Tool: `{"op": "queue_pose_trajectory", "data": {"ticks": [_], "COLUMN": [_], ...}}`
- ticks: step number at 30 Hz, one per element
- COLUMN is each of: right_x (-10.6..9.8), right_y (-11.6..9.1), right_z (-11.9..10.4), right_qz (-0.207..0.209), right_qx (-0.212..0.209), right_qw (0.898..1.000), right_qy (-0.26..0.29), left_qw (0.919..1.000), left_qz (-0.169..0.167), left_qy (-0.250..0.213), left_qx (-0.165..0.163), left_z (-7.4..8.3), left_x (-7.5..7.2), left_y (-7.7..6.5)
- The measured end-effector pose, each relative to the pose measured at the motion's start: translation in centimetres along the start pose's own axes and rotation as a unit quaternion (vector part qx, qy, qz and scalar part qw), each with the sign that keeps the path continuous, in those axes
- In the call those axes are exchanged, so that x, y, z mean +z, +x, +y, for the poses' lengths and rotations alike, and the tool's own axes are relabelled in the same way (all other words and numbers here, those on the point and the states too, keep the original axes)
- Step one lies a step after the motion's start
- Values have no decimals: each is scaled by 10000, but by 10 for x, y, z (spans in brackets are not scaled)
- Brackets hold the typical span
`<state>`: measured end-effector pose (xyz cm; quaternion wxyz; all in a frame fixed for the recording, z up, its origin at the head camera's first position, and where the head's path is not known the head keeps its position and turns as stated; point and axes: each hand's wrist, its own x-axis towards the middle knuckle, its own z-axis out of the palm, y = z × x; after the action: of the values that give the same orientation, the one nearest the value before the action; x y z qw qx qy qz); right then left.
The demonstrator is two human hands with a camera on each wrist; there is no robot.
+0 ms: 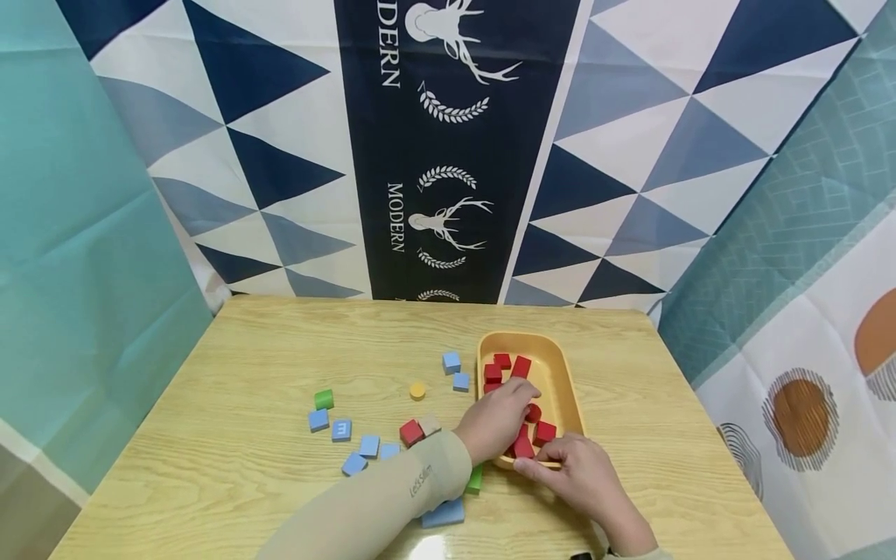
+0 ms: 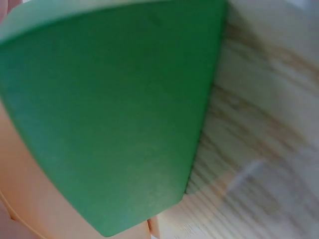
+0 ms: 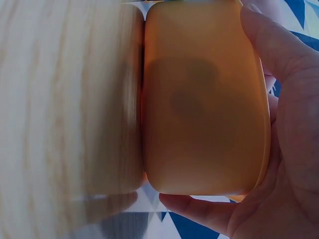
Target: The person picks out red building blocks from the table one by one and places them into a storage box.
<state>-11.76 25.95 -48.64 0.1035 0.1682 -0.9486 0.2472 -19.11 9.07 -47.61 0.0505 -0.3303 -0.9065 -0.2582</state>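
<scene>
An orange tray [image 1: 570, 397] with several red blocks [image 1: 521, 365] in it stands at the right of the table. My left hand [image 1: 493, 420] reaches over its left rim, fingers bent down among the red blocks beside a round red block [image 1: 533, 413]. Whether those fingers hold anything is hidden. My right hand [image 1: 584, 474] grips the near end of the tray, thumb and fingers spread about its wall [image 3: 207, 99] in the right wrist view. A green block [image 2: 114, 114] fills much of the left wrist view, lying beside the tray under my left forearm.
Left of the tray lie blue blocks [image 1: 341, 430], a green block [image 1: 324, 399], a yellow disc [image 1: 417, 390], a red block [image 1: 411, 432] and a pale wooden block [image 1: 429, 425]. A larger blue block [image 1: 444, 514] lies near my left sleeve. Patterned cloth [image 1: 280, 155] hangs behind the table.
</scene>
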Motion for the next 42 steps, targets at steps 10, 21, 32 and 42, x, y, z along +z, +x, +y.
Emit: {"op": "queue_pose_trajectory", "data": {"ticks": [10, 21, 32, 42], "right_x": [2, 5, 6, 4], "right_y": [-2, -4, -1, 3], "right_z": [1, 3, 1, 0], "right_qz": [29, 20, -171, -192], "right_qx": [9, 10, 234, 253], "right_qw": [10000, 10000, 9995, 9994], "right_qy": [-2, 13, -85, -138], "left_qw": [9997, 9998, 9891, 9914], "left_qz": [-175, -139, -140, -363], "left_qy": [170, -102, -1468, -1106], "left_qx": [-51, -38, 11, -600], "left_z": [1, -4, -33, -105], "left_x": [6, 10, -39, -116], "left_y": [0, 1, -24, -77]}}
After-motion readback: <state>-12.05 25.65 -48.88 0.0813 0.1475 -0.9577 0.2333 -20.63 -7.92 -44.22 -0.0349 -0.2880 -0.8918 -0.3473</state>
